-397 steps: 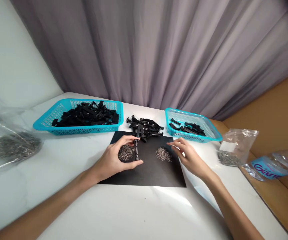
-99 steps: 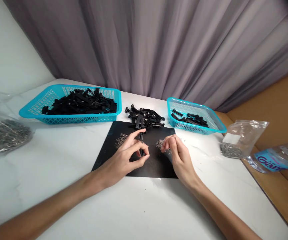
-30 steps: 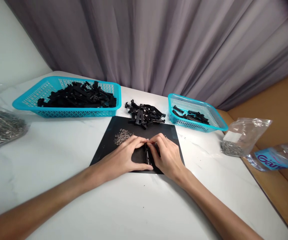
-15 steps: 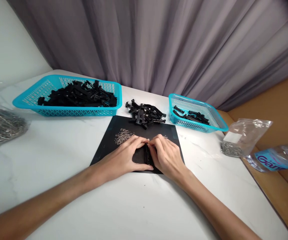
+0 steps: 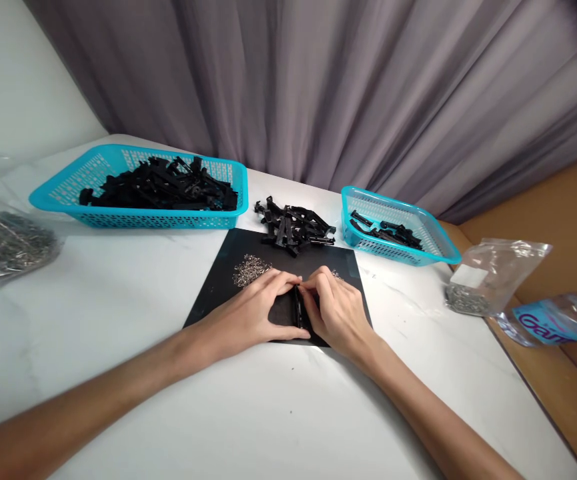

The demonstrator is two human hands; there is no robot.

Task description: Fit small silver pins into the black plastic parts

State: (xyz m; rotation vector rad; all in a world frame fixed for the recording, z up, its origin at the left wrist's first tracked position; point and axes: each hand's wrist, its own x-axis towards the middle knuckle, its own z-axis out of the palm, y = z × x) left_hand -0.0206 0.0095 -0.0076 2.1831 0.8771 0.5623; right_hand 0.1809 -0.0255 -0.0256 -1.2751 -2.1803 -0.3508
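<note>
Between my hands a narrow black plastic part point(image 5: 298, 309) lies on a black mat point(image 5: 213, 293). My left hand point(image 5: 253, 307) grips that part lengthwise, fingertips at its far end and thumb at its near end. My right hand point(image 5: 335, 303) is closed in a pinch at the part's far right side; whatever sits between its fingertips is too small to make out. A heap of small shiny metal pieces point(image 5: 251, 269) lies on the mat beyond my left hand. A few more metal pieces point(image 5: 337, 274) show behind my right knuckles.
Loose black plastic parts point(image 5: 293, 227) are piled at the mat's far edge. A large blue basket point(image 5: 163, 220) of black parts stands left, a smaller blue basket point(image 5: 398, 253) right. Bags of metal pieces point(image 5: 11, 243) point(image 5: 468, 300) flank the table; a water bottle point(image 5: 553, 319) lies far right.
The whole view has shifted slightly. Both hands keep nearly the same pose on the black plastic part, with the right fingertips still at its far end.
</note>
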